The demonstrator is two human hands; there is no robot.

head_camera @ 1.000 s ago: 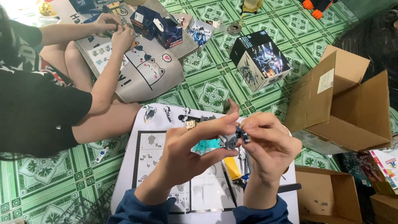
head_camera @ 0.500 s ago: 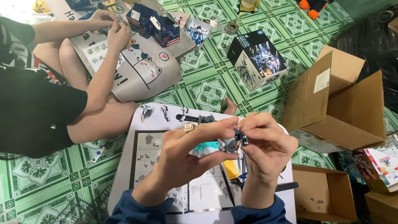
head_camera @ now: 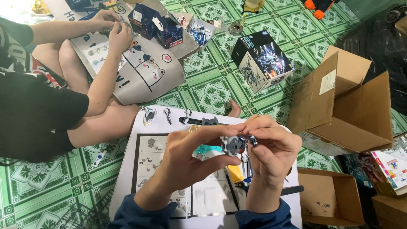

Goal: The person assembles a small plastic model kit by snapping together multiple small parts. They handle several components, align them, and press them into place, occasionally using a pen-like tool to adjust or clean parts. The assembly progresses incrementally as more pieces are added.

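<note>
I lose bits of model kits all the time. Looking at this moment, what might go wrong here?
1. The small grey part is pinched only by fingertips of the left hand and right hand, above the white board; a slip might send it onto the patterned green mat, where it would be hard to spot.
2. Loose pieces lie near the board's far edge and may get knocked off.

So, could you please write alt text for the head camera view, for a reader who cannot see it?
A left hand and a right hand together hold a small grey and blue model part above a white board carrying an instruction sheet. A second person sits to the left on the green patterned floor, near open cardboard boxes.
</note>
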